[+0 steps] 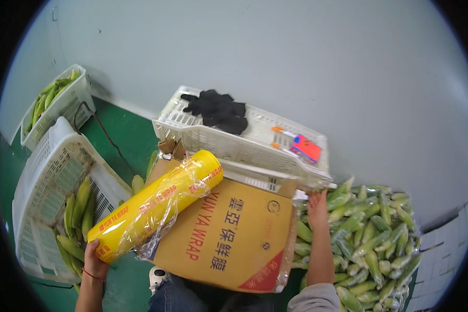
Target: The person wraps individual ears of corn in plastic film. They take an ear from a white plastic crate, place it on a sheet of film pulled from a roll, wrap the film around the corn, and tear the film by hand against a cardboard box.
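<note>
My left hand (pixel 95 259) grips the near end of a yellow roll of cling film (pixel 156 204), marked Yun Ya Wrap. Loose clear film hangs crumpled around the roll. It slants over a brown cardboard carton (pixel 241 230) from the same maker, which bears printing and a red corner. Past the carton's right side reaches my right hand (pixel 317 206), fingers extended, close to the corner of a white plastic crate (pixel 257 152). Nothing shows in that hand; whether it touches the carton or crate is hard to tell. Film-wrapped corn cobs (pixel 366 238) are heaped beside my right forearm.
Black gloves (pixel 220 111) and a red-and-blue packet (pixel 306 148) lie on the upturned white crate. At left, a tipped white basket (pixel 43 195) holds unwrapped corn (pixel 80 206); another basket (pixel 64 113) of corn stands behind. A dark cord (pixel 105 132) crosses the green floor.
</note>
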A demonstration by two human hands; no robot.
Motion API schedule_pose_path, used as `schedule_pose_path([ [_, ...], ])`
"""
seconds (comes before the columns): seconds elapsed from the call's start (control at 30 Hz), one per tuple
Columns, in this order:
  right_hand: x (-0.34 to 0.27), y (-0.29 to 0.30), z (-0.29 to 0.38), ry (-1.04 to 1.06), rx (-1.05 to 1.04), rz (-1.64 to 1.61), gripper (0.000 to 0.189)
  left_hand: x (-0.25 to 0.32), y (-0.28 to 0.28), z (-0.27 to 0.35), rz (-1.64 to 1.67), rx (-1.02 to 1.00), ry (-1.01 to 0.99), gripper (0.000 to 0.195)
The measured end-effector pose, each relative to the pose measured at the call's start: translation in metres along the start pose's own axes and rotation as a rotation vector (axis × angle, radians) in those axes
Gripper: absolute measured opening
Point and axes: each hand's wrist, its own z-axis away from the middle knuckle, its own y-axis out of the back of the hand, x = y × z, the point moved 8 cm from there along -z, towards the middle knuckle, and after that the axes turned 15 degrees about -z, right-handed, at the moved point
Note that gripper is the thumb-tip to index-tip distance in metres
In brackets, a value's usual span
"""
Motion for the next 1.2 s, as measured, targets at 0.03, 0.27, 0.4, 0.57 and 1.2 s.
schedule_pose_path([
  [0.03,0.008,-0.013,-0.02,-0.012,-0.01,-0.117,0.056,-0.003,0.003,-0.003,0.017,0.02,0.027,0.056],
  [0.27,0.047,0.04,-0.115,0.025,0.096,-0.051,0.038,-0.012,0.008,-0.021,0.049,0.126,0.155,0.057],
  [0.4,-0.018,0.019,-0.101,0.266,0.123,-0.509,0.042,0.03,0.0,-0.004,-0.066,0.237,-0.043,0.055],
  [0.57,-0.103,0.198,-0.165,0.495,0.438,-0.432,0.033,0.055,-0.018,-0.016,-0.104,0.203,-0.036,0.051],
  [1.2,-0.029,0.202,-0.187,0.139,0.418,-0.425,0.028,0.046,-0.163,-0.23,-0.388,-0.238,-0.147,0.052],
])
